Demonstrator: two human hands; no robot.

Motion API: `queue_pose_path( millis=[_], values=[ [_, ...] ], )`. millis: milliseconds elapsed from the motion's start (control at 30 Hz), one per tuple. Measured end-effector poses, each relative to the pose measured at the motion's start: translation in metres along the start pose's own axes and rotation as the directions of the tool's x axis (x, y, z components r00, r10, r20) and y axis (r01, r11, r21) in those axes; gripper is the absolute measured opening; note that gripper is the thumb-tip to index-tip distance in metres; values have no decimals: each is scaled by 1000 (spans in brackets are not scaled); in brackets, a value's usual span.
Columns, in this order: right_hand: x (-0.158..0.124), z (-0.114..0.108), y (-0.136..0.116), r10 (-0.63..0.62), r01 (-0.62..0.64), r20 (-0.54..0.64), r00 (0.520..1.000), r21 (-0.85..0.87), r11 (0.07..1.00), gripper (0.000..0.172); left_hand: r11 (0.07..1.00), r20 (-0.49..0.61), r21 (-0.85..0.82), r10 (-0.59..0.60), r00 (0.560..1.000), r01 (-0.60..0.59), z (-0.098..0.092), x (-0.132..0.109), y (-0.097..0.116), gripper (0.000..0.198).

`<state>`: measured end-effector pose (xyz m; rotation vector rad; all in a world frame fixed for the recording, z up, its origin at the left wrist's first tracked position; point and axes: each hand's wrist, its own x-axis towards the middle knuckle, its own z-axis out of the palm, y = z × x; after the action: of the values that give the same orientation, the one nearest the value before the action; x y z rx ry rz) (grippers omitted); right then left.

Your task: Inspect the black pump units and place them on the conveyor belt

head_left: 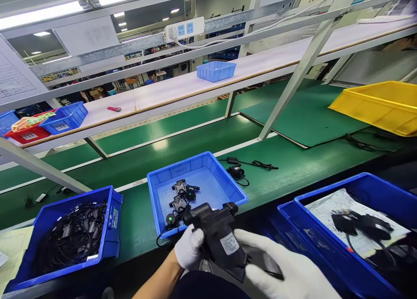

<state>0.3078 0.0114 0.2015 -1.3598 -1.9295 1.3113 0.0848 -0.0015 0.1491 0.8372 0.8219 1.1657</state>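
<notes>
A black plastic water pump (216, 236) with threaded ports and a white printed label is held above the front edge of the bench. My left hand (190, 247), in a white glove, is closed around its left side, the thumb on top. My right hand (280, 264), also gloved, has its forefinger and thumb at the pump's right side, with a dark, shiny piece between them that I cannot make out. Behind the pump, a shallow blue tray (208, 171) holds several small black and grey pump parts (180, 195).
On the left is a blue bin (112, 229) of black cables. A blue crate (365, 182) with papers and black devices stands right. A small black motor (236, 172) with cable lies behind the tray. A yellow bin (381, 108) sits far right; a shelf (163, 97) crosses above.
</notes>
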Motion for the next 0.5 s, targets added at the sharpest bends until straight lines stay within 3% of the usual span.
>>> queue_pose_path(
  millis=[67, 100, 167, 233, 300, 333, 433, 500],
  values=[
    [6, 11, -4, 8, -10, -18, 1000, -124, 992, 71, 961, -5, 274, 33, 999, -31, 7, -4, 23, 69],
    [10, 16, -7, 26, -30, -27, 999, -159, 987, 69, 905, -16, 423, 69, 997, -55, 11, -6, 33, 69],
    [18, 26, -14, 41, -44, -26, 999, -113, 993, 50, 756, -33, 651, 120, 992, -70, 15, -12, 48, 78],
    [25, 32, -16, -20, 20, 1, 1000, 58, 998, 39, 666, -40, 745, 98, 994, -35, 14, -19, 53, 99],
    [29, 32, -12, -124, 112, 29, 992, 265, 958, 43, 675, -44, 737, 43, 998, 4, 4, -26, 46, 115],
    [31, 30, -9, -174, 148, 41, 984, 359, 922, 48, 695, -64, 718, 6, 998, 42, -4, -30, 38, 114],
    [34, 18, 1, -243, 191, 38, 969, 504, 842, 51, 690, -228, 673, -146, 963, 264, -38, -44, 2, 82],
    [34, 8, 5, -235, 193, 16, 972, 519, 833, 46, 589, -325, 678, -296, 898, 439, -66, -54, -26, 70]
  ],
)
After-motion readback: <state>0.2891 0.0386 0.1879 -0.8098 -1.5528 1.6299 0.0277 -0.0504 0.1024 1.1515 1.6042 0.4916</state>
